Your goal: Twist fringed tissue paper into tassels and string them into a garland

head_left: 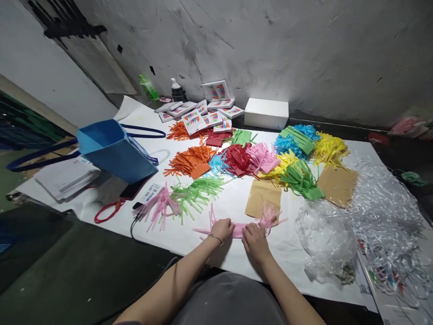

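Observation:
A pink tissue-paper tassel [239, 230] lies across the white table close to me, its middle a flat band and both ends cut into strips. My left hand [223, 230] is closed on the left part of the band; a bracelet circles that wrist. On the right part my right hand [255, 239] rests with its fingers curled over the paper. The strips fan out past both hands. Under the right-hand fringe sits a brown cardboard piece [262, 201]. To the left, another pink fringe [162, 205] and a light green fringe [198, 194] lie spread on the table.
Bundles of orange fringe [192, 160], red fringe [237, 158] and yellow fringe [329, 151] fill the table's middle. Printed packs [194, 122] and a white box [266, 113] stand behind. A blue bag [118, 151] leans left; clear plastic [326, 239] and silvery strands [389, 203] heap right.

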The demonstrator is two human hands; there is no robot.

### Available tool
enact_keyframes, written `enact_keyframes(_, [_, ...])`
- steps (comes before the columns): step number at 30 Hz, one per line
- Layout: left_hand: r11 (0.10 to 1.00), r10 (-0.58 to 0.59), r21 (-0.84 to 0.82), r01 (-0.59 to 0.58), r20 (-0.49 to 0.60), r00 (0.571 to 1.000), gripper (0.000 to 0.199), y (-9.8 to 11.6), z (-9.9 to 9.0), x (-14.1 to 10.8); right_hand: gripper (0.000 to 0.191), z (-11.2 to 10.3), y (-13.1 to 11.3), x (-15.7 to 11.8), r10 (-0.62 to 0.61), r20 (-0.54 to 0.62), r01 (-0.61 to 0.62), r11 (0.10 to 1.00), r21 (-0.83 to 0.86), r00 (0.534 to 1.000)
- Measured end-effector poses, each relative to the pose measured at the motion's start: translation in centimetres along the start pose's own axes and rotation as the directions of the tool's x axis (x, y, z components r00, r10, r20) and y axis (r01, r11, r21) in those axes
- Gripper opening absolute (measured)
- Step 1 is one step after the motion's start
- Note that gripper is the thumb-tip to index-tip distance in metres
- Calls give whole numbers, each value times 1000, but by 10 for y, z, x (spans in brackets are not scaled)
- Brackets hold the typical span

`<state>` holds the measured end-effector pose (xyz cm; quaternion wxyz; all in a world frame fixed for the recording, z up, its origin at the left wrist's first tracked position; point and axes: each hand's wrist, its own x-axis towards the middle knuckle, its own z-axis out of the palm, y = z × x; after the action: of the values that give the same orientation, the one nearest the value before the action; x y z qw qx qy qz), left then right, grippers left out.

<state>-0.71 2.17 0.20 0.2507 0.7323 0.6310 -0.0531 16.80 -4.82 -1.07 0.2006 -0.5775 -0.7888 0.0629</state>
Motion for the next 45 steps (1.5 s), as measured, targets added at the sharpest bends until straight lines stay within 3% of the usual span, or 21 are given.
enact_keyframes(3, [1000,13,14,-13,-32,999,23,2,-4,-13,10,7,-1,-7,-80,17,80,996,31,997])
enact_keyframes(5, [994,106,28,-104,-103,989,26,4,-1,-28,11,11,-1,-10,-75,11,74,996,41,997])
enact_keyframes(7, [955,296,74,-286,-208,932,34,3,7,-41,10,13,-2,-11,-64,7,63,997,52,998])
enact_keyframes(9, [884,468,144,-445,-281,838,24,-1,18,-47,9,13,-4,-13,-66,9,65,996,61,998])
enact_keyframes(10, [856,518,172,-488,-292,804,14,-4,23,-48,11,13,-5,-13,-70,12,69,996,63,997])
enact_keyframes(12, [830,558,187,-526,-275,783,7,-11,32,-46,14,13,-7,-15,-70,16,69,996,57,997])
enact_keyframes(15, [833,552,150,-532,-250,795,9,-20,34,-43,11,11,-3,-16,-19,12,18,999,27,1000])
enact_keyframes(20, [945,326,135,-299,-281,903,19,-19,23,-42,12,6,6,-9,117,-3,-117,992,-47,993])
enact_keyframes(25, [975,197,160,-153,-314,929,30,-5,19,-26,11,4,3,8,234,-43,-237,964,-117,971])
enact_keyframes(29, [977,177,164,-133,-298,938,27,-1,17,-16,10,6,-3,8,137,-29,-139,986,-88,990])
enact_keyframes(32, [976,182,166,-138,-295,938,22,-1,11,-21,7,10,-6,2,16,2,-16,999,-42,1000])
enact_keyframes(34, [969,229,165,-185,-309,923,18,-2,9,-27,10,12,-6,0,8,3,-8,1000,-29,1000])
enact_keyframes(39, [890,455,164,-425,-360,814,9,-9,19,-37,6,14,-10,2,4,3,-4,1000,4,1000])
enact_keyframes(45, [874,478,82,-479,-321,818,11,-22,30,-32,12,23,-11,-3,-84,19,84,996,23,996])
